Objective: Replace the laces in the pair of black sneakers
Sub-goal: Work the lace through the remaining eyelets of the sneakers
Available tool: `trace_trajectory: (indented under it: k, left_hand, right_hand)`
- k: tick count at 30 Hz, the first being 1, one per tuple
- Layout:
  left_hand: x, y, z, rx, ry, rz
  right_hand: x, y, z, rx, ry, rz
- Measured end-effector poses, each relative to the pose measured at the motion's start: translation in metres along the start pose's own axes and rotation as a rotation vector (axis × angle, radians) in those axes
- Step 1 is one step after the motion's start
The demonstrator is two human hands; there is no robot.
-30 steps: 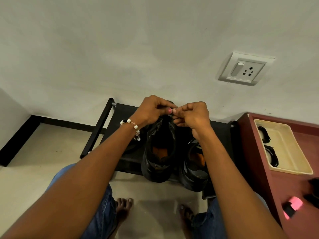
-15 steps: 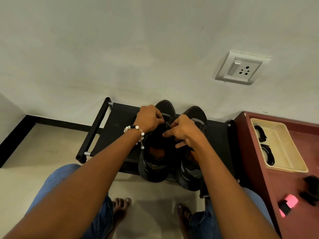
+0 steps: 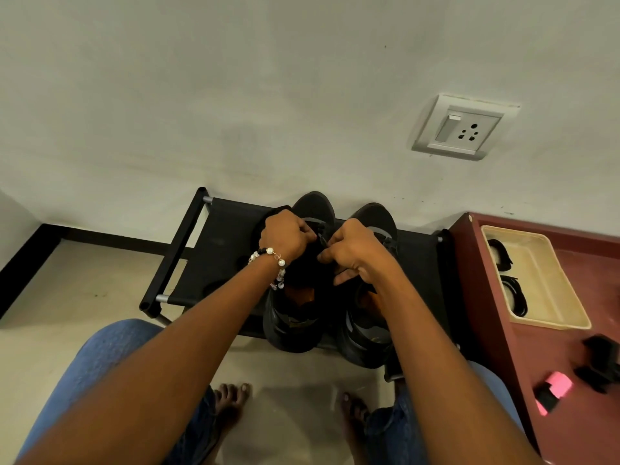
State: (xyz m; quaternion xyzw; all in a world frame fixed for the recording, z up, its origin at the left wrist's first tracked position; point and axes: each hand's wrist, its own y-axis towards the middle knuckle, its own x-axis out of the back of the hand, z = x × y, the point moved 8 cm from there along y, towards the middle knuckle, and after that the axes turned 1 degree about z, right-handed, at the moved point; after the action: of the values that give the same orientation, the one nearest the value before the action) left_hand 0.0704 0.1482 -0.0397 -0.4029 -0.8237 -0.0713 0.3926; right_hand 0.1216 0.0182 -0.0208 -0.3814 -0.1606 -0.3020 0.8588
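Observation:
Two black sneakers stand side by side on a low black rack (image 3: 218,229), toes toward the wall. Over the lacing area of the left sneaker (image 3: 295,317) my left hand (image 3: 285,234), wearing a bead bracelet, and my right hand (image 3: 352,250) meet with curled fingers. Both pinch the black lace (image 3: 320,234) at the eyelets; little of it shows between the fingertips. The right sneaker (image 3: 367,333) stands untouched beside my right wrist. Coiled black laces (image 3: 513,293) lie in a cream tray (image 3: 550,290).
A red-brown cabinet (image 3: 493,330) stands at the right, bearing the tray, a pink-and-black object (image 3: 552,392) and a black object (image 3: 600,362). A wall socket (image 3: 461,127) is above. My knees in jeans and bare feet are on the pale floor below the rack.
Both hands came down from above the left sneaker's toe to its lacing area, and they stay close together there. The sneakers have not moved.

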Motion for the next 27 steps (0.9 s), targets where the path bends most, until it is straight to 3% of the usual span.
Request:
trace_trajectory:
  k: [6,14,18,22,27]
  left_hand:
    - [-0.011,-0.003,0.012,0.179,-0.142,-0.037]
    - [-0.019,-0.003,0.019,0.253,-0.306,-0.063]
    - [-0.022,0.0,0.021,0.289,-0.329,-0.046]
    - [-0.022,-0.001,0.021,0.307,-0.331,-0.049]
    - [-0.025,-0.007,0.021,0.316,-0.367,-0.092]
  right_hand:
    - [0.0,-0.006,0.002,0.013,0.015,0.063]
    - [0.003,-0.005,0.003,0.038,0.041,0.072]
    - [0.01,0.011,-0.006,0.025,0.217,-0.052]
    - [0.014,0.027,-0.008,0.094,0.06,-0.242]
    - [0.016,0.036,-0.013,0.091,0.042,-0.288]
